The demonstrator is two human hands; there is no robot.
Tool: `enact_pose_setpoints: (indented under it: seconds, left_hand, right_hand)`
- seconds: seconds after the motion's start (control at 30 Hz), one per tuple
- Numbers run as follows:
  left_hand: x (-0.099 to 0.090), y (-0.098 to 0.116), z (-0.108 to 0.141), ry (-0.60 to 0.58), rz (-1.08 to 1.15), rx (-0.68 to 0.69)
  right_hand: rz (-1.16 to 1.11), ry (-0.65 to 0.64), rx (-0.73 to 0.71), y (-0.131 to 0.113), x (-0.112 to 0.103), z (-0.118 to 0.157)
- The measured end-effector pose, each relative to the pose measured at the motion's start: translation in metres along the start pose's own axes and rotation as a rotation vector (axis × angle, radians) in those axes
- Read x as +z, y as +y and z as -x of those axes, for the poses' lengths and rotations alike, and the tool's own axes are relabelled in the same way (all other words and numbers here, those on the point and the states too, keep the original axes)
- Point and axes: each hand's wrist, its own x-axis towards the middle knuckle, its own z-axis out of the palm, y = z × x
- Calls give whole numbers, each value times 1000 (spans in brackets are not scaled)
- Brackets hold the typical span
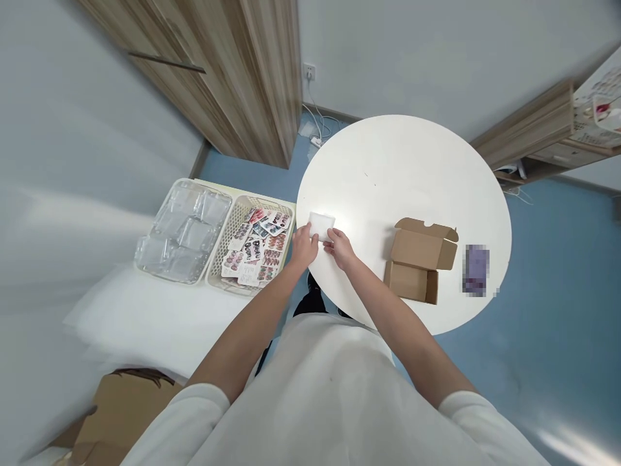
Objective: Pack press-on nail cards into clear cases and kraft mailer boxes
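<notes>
A small flat white packet (321,224) is held between my two hands, over the left edge of the round white table (402,168). My left hand (304,246) grips its lower left corner with the fingers closed. At its lower right corner, my right hand (339,246) pinches the packet between thumb and fingers. What the packet contains cannot be seen. Just left of my left hand is a cream basket (228,249) filled with printed cards of press-on nails (262,252).
An open brown cardboard box (416,249) stands on the table's right half, beside a blurred purple item (476,270). Farther left, a clear-white basket (201,279) holds several transparent packs (194,213). A wooden cabinet (233,71) rises behind, and a larger carton (121,414) lies at lower left.
</notes>
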Motion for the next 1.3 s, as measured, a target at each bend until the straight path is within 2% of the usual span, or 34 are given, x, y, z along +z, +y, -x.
enact_pose_setpoints:
  seconds: [0.13,0.27,0.4,0.53,0.7,0.8,0.87,1.0,1.1,1.17,1.23,1.3]
  left_hand:
    - [6,-7,16,6,232,-131]
    - [14,-6,37,76,475,-283]
    - [20,8,55,140,605,-332]
    - [33,33,71,114,637,-308]
    - [67,78,88,17,576,-139]
    - [88,113,92,2,534,-3]
    - [101,136,92,9,542,63]
    - [135,173,98,-34,579,97]
    - [167,184,108,-132,647,5]
    - [186,183,117,-177,677,-93]
    - [200,176,127,-183,657,-174]
    - [207,165,137,-209,589,-192]
  right_hand:
    - [33,125,-46,16,-10,3]
    - [76,84,-130,27,-28,15]
    - [101,32,-224,27,-50,33]
    - [105,17,-315,25,-83,56]
    - [200,85,-465,18,-141,85]
    - [280,145,-605,0,-176,102]
    - [300,132,-693,-16,-200,110]
    - [337,137,-724,-39,-255,113]
    - [419,147,-639,-38,-292,107]
    - [483,159,-569,-28,-308,102]
    - [516,158,-517,-12,-314,98]
    - [523,155,-486,7,-313,95]
